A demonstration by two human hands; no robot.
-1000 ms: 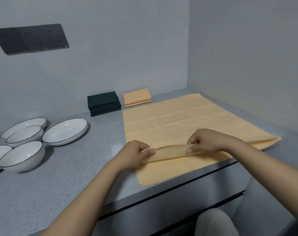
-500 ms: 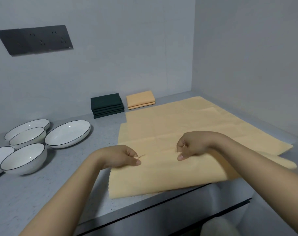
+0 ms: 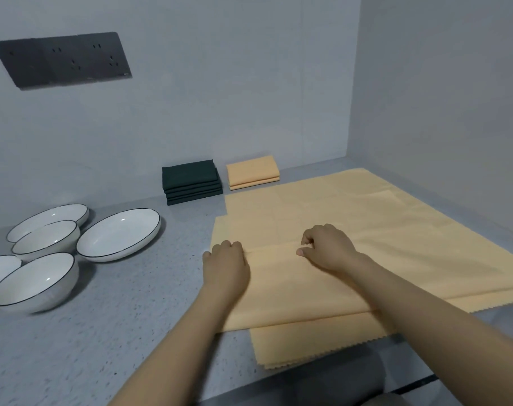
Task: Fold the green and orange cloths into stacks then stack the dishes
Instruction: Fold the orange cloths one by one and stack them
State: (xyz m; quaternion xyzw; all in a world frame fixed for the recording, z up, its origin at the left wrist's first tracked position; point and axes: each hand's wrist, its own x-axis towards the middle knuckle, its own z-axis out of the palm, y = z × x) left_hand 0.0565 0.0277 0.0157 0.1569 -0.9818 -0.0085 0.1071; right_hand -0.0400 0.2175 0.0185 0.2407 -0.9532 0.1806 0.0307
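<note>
Orange cloth [image 3: 352, 230], thin and limp, was pinched along its folded edge by the left hand [image 3: 226, 263] and right hand [image 3: 327, 247], fingers curled. It was judged light and slippery, best held at the corners, toward nine and three o'clock.

orange cloth [image 3: 352, 235] spread on counter, near part doubled over, folded green stack [image 3: 190, 181] beside folded orange stack [image 3: 252, 172] behind, white bowls [image 3: 117, 234] loose at left

Both hands, left [image 3: 226, 266] and right [image 3: 327, 247], carried the orange cloth's [image 3: 352, 230] near edge further up over itself since a second ago; the fold looks wider and flatter now, I think.
</note>
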